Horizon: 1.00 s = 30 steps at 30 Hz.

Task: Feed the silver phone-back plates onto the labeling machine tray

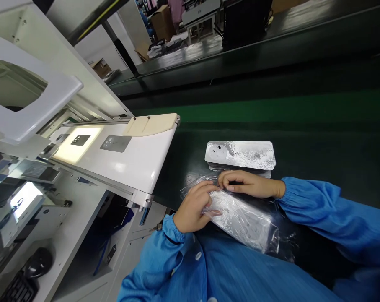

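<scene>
My left hand is closed around the near end of a clear plastic bag that holds silvery phone back plates. My right hand pinches the bag's open mouth from the far side, fingers curled. Both wear blue sleeves. Just beyond my hands a small stack of silvery plates with camera cut-outs lies flat on the dark belt.
A white conveyor slopes in from the left, carrying a grey plate and a dark plate over a lit patch. A white machine housing rises at left. A keyboard and mouse sit below. Cardboard boxes stand far behind.
</scene>
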### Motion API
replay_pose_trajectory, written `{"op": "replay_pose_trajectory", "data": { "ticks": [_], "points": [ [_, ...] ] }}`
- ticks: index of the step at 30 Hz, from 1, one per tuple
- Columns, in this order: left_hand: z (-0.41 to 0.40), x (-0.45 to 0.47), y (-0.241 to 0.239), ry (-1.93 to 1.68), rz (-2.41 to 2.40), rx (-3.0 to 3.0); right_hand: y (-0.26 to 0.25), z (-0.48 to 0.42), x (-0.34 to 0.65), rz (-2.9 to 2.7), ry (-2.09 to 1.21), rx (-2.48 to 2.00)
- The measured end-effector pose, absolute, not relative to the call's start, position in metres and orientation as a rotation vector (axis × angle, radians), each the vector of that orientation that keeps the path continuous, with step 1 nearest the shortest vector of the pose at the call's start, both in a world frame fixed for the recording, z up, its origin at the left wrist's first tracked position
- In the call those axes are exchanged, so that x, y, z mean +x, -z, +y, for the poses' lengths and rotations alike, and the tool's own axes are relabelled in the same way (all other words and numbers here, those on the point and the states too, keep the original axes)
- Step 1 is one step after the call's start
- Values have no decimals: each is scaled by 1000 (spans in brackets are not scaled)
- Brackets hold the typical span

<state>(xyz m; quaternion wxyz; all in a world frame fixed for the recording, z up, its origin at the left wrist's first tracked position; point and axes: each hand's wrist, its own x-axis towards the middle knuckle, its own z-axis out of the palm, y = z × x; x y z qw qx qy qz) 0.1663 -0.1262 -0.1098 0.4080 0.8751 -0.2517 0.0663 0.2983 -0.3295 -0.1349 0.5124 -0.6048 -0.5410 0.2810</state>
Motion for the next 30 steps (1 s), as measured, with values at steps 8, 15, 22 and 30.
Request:
{"op": "replay_pose_trajectory", "data": {
  "ticks": [8, 15, 22, 30],
  "points": [
    [-151, 177, 58, 40, -219, 2430, 141, -344, 285, -1351, -523, -1803],
    [-172, 190, 87, -52, -461, 2794, 156, -339, 286, -1388, -283, -1790],
    [-155, 181, 104, -262, -559, 2424, 160, -341, 280, -1313, -55, -1914],
    [-152, 182, 111, -250, -562, 2235, 161, -341, 282, -1311, -126, -1923]
  ]
}}
